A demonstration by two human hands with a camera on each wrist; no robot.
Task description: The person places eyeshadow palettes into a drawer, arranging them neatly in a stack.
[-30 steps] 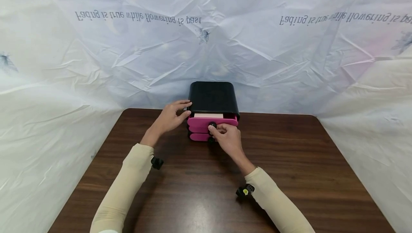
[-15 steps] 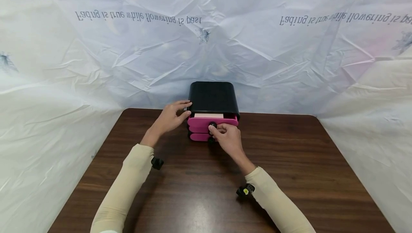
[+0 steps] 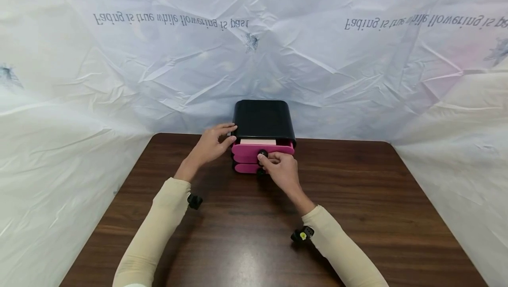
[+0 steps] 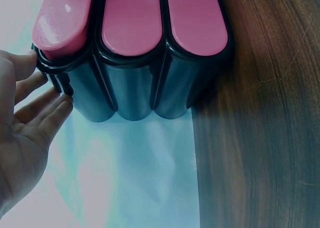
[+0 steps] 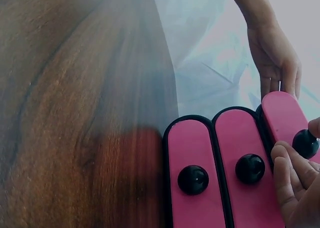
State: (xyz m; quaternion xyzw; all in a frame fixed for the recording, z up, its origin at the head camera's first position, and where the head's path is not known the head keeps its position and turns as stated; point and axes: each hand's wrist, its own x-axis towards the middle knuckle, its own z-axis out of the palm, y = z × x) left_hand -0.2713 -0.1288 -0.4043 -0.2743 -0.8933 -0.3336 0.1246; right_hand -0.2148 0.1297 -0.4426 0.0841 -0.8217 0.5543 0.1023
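Observation:
A small black cabinet [image 3: 263, 118] with three pink drawers stands at the table's far edge. Its top drawer [image 3: 247, 150] sticks out slightly, and a pale flat thing [image 3: 258, 142] shows inside; what it is I cannot tell. My right hand [image 3: 282, 171] pinches that drawer's round black knob [image 5: 304, 144] between thumb and fingers. On the cabinet's left side, near the top, rests my left hand [image 3: 210, 145], its fingers [image 4: 59, 119] against the black casing. The middle drawer [image 5: 244, 133] and bottom drawer [image 5: 190, 145] are pushed in, each with its own knob.
The cabinet stands on a dark brown wooden table [image 3: 246, 221]. Behind it and along both sides hangs a wrinkled whitish sheet [image 3: 178, 66] with printed lettering. A small black device [image 3: 194, 201] sits at the left wrist, another [image 3: 302, 235] at the right.

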